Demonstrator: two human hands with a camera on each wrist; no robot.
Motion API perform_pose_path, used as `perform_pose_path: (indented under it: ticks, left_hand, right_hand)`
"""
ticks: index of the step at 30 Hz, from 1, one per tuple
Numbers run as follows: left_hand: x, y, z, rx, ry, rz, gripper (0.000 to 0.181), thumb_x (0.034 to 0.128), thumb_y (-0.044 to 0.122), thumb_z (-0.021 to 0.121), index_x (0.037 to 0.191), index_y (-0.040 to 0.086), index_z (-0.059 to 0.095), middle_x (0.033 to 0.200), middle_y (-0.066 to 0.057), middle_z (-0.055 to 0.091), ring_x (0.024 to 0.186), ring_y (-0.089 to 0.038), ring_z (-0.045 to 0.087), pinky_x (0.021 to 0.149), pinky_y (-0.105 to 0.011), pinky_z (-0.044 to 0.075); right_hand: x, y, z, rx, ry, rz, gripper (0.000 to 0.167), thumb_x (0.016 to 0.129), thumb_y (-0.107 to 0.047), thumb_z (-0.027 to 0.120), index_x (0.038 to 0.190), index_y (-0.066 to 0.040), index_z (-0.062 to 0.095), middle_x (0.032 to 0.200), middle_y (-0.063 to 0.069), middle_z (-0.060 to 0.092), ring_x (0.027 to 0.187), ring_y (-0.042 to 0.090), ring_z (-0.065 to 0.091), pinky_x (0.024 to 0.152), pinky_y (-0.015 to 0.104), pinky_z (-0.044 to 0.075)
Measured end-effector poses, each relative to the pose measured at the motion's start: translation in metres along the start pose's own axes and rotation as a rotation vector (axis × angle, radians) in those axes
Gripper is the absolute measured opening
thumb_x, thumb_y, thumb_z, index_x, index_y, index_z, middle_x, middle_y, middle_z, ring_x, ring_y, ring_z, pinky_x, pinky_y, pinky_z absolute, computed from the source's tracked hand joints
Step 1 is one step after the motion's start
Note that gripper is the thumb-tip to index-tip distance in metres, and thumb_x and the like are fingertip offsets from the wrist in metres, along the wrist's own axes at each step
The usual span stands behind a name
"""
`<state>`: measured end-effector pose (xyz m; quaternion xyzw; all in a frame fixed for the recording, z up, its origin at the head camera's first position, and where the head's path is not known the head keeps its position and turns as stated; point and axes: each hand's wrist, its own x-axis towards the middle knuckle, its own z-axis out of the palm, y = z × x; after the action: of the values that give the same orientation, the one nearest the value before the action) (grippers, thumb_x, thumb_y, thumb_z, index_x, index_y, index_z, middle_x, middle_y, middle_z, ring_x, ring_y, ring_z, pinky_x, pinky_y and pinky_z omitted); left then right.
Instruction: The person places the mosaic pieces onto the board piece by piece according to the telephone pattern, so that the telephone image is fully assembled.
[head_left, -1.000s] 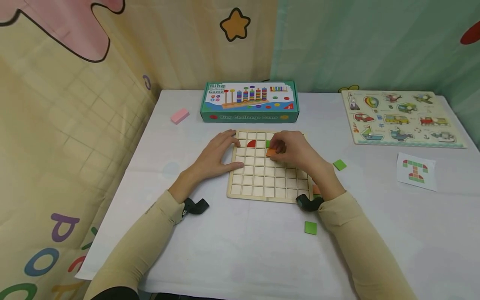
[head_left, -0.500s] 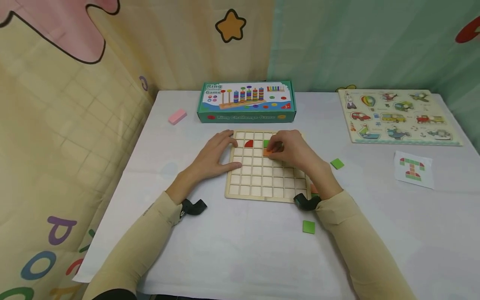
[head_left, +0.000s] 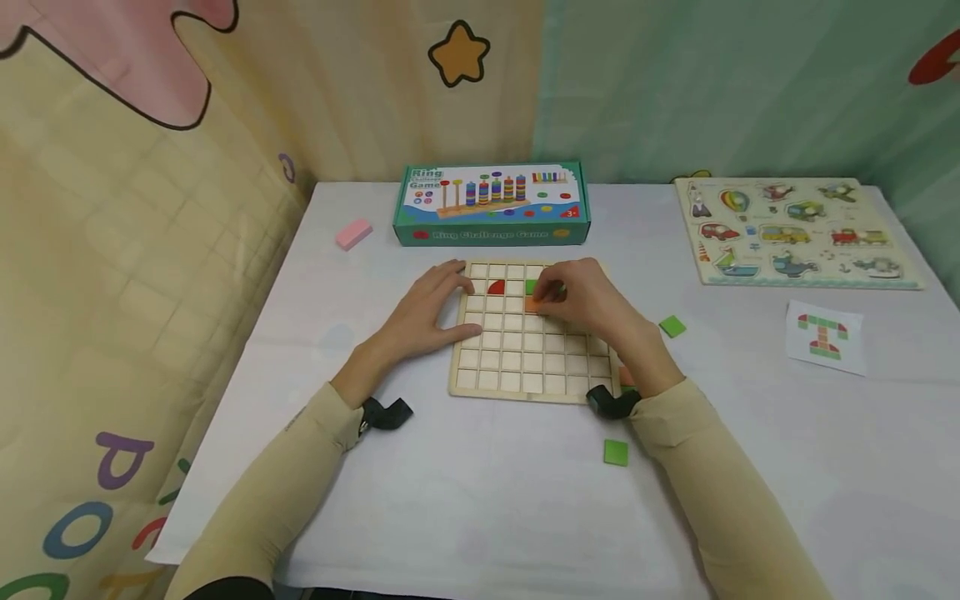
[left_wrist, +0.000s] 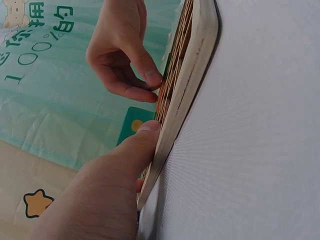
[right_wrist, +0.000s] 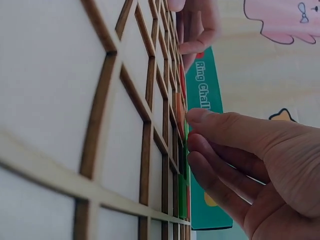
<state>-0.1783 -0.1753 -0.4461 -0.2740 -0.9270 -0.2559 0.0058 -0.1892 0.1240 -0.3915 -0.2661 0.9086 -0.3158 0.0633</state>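
A wooden grid board lies flat on the white table. My left hand rests at its left side, the thumb and fingers spread along the frame. My right hand pinches an orange square tile at a cell in the upper part of the grid. In the right wrist view the thumb touches this orange tile, which stands slightly above the grid bars. Just beyond it, a green tile sits in a cell, partly covered by the fingers. A red quarter-round tile sits further left.
Loose green tiles lie right of and in front of the board; an orange tile shows beside the right wrist. A pattern card and a vehicle puzzle are at right. Behind stand a game box and a pink block.
The head view has shifted slightly. Both hands keep nearly the same places; the right fingers stay at the orange tile with only a tiny movement.
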Motion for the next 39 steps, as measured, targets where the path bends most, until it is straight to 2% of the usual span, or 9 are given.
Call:
perform_pose_path:
  ticks: [12,21,29,34,39]
  left_hand:
    - [0.000,0.002,0.001,-0.005,-0.011,-0.011,0.058,0.0902,0.057,0.075,0.130,0.019,0.056,0.171,-0.009,0.033,0.162,-0.028,0.022,0.132,-0.055,0.021]
    - [0.002,0.002,0.001,0.010,-0.011,0.005,0.058,0.0910,0.056,0.075,0.131,0.018,0.055,0.170,-0.011,0.034,0.161,-0.029,0.023,0.131,-0.055,0.021]
    - [0.001,0.002,-0.005,0.017,-0.012,-0.014,0.058,0.0904,0.056,0.075,0.130,0.017,0.056,0.170,-0.011,0.034,0.161,-0.031,0.023,0.131,-0.057,0.021]
    - [0.002,0.001,-0.004,0.010,-0.007,-0.001,0.058,0.0908,0.055,0.076,0.130,0.017,0.056,0.170,-0.012,0.035,0.161,-0.030,0.024,0.131,-0.056,0.021]
    - [0.000,0.000,-0.001,-0.004,-0.001,0.011,0.058,0.0898,0.052,0.078,0.130,0.017,0.056,0.169,-0.011,0.036,0.161,-0.029,0.024,0.131,-0.056,0.022]
  right_hand:
    - [-0.009,0.015,-0.021,0.030,0.062,0.073,0.006,0.094,-0.011,0.079,0.098,-0.007,0.077,0.094,0.009,0.075,0.091,0.024,0.068,0.087,0.044,0.061]
    - [-0.022,0.031,-0.049,0.006,0.074,0.193,0.018,0.096,-0.015,0.077,0.110,-0.004,0.077,0.105,0.015,0.075,0.101,0.031,0.068,0.091,0.049,0.058]
    - [-0.030,0.037,-0.069,0.003,0.070,0.244,0.023,0.098,-0.018,0.075,0.115,-0.003,0.076,0.111,0.017,0.075,0.108,0.034,0.067,0.097,0.052,0.056]
    - [-0.051,0.049,-0.071,0.005,0.045,0.200,0.018,0.101,-0.020,0.073,0.113,-0.007,0.076,0.111,0.013,0.076,0.105,0.029,0.068,0.099,0.053,0.059]
    - [-0.093,0.072,-0.079,-0.004,0.039,0.271,0.022,0.100,-0.023,0.074,0.116,-0.009,0.076,0.111,0.011,0.074,0.104,0.027,0.066,0.098,0.054,0.059]
